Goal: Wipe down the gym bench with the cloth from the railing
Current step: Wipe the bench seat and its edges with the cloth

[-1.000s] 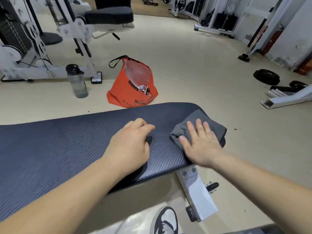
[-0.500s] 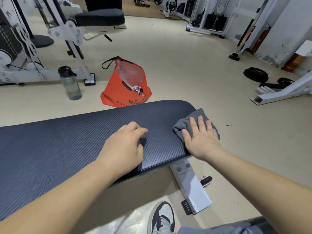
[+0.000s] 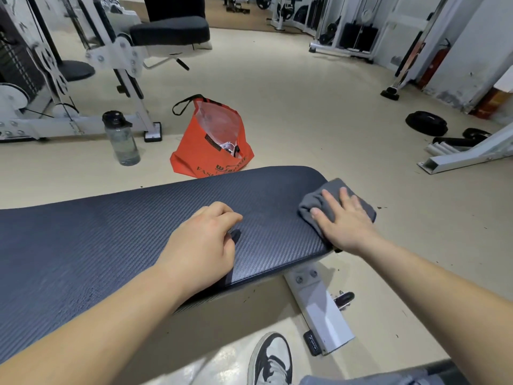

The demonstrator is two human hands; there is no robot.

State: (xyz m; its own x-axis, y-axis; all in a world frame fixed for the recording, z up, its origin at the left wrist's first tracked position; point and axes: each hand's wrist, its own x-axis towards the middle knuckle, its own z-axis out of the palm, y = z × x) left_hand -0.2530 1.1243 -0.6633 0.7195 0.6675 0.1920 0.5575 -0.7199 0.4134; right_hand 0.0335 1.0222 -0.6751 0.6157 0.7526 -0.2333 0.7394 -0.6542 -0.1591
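1. Bench pad, dark with a ribbed weave texture, runs across the lower half of the head view; this is the surface under both hands.
2. Right hand lies flat with fingers spread, palm down on a grey cloth.
3. Cloth sits bunched at the pad's rounded right end, partly draped over the edge, most of it covered by the hand.
4. Left hand rests on the pad well left of the cloth, fingers curled loosely under, knuckles up; it holds nothing visible. A small dark patch shows by the thumb tip; cannot tell what it is.
5. White metal bench leg angles down from under the pad's near right corner, bolts visible at its top.
6. Black-and-white sneaker stands on the floor below the pad.
7. Beyond the pad on the beige floor: orange tote bag with black handles, just behind the far edge; clear water bottle with a black lid, to the left of the bag.
8. Black weight plates lie on the floor at far right, near a white frame.
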